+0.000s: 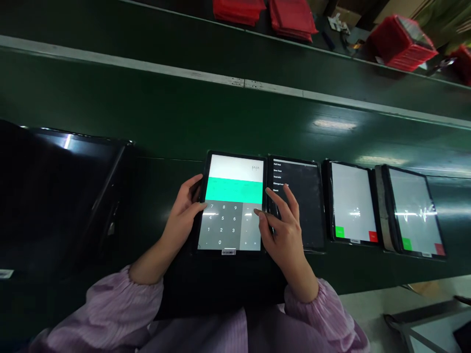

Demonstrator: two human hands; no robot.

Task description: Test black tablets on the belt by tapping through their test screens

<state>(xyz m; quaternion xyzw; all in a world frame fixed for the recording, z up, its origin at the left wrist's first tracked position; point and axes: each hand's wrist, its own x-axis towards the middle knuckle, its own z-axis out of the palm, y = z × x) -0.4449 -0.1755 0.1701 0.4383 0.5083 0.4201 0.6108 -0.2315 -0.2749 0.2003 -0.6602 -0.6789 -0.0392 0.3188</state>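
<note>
A tablet [231, 220] with a lit calculator screen, white and green above grey keys, lies on the green bench. My left hand [184, 208] grips its left edge, thumb on the front near the 7 key. Over its right edge is my right hand [283, 225], index finger extended to the upper right keys and the other fingers spread; it holds nothing. Just right of it lies a second tablet [298, 215] with a dark menu screen, partly covered by my right fingers.
Farther right lie a tablet [353, 201] with a white screen and another tablet [415, 211] showing white marks. Dark glossy panels [66, 196] fill the left. Red packets [292, 19] and a red stack [403, 43] sit on the raised shelf behind.
</note>
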